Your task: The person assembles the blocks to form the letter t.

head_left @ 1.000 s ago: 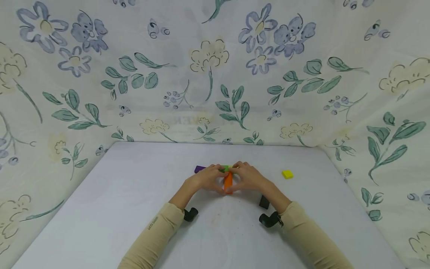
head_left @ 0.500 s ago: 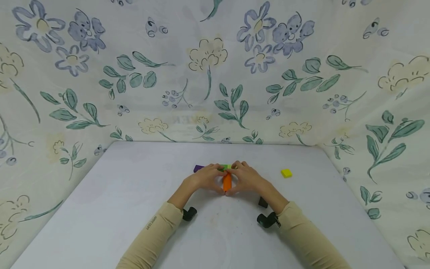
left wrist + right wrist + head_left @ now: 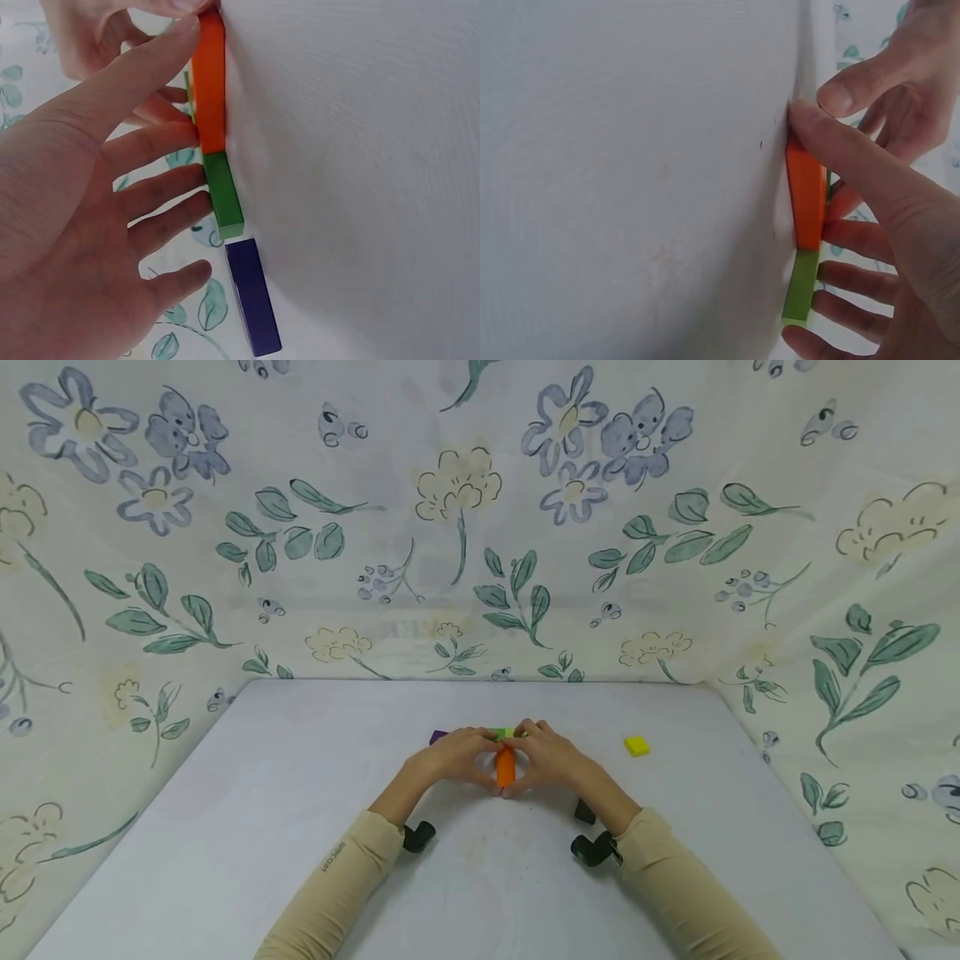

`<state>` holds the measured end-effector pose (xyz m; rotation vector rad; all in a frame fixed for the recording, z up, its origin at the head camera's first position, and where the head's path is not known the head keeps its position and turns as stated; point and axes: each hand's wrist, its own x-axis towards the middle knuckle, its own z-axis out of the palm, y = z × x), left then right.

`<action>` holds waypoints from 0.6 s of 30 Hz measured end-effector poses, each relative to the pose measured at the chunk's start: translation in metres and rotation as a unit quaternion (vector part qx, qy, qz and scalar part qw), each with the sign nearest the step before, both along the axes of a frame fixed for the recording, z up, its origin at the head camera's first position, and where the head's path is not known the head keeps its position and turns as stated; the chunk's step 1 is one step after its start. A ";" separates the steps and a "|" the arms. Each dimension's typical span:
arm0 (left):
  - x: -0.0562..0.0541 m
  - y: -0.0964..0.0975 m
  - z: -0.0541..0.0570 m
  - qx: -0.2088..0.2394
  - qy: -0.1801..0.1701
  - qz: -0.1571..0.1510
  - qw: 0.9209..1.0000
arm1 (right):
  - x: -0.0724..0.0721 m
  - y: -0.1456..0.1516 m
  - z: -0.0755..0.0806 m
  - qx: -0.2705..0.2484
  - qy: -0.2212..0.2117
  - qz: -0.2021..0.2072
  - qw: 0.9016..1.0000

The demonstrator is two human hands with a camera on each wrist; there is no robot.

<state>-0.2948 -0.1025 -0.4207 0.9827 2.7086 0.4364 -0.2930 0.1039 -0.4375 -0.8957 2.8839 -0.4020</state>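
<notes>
An orange block [image 3: 506,770] lies on the white table between both hands. My left hand [image 3: 459,756] holds its left side, thumb at the near end and index finger at the far end. My right hand [image 3: 553,757] does likewise on the right side, with both thumbs close together. In the left wrist view, a dark green block [image 3: 223,195] adjoins the orange one, touched by other left fingers. A purple block [image 3: 253,296] lies past it, a small gap apart. In the right wrist view, a light green block [image 3: 801,285] adjoins the orange block, beside the right fingers.
A yellow block [image 3: 637,746] lies on the table to the right. A black block [image 3: 585,811] sits beside the right forearm, partly hidden. Black wrist cameras [image 3: 592,850] stick out beneath both wrists. Flower-printed cloth [image 3: 465,560] closes off the table's back and sides.
Both thumbs have drawn nearer each other at the orange block's near end. The head view has shifted slightly; the hands otherwise stay almost still.
</notes>
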 end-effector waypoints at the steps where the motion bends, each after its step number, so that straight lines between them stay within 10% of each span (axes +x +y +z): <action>1: -0.001 0.000 0.000 0.001 0.000 -0.002 1.000 | 0.000 0.000 0.000 -0.001 -0.001 0.000 1.000; 18: 0.000 -0.002 -0.001 0.022 -0.010 0.028 0.999 | 0.002 -0.003 0.000 0.021 0.017 -0.006 1.000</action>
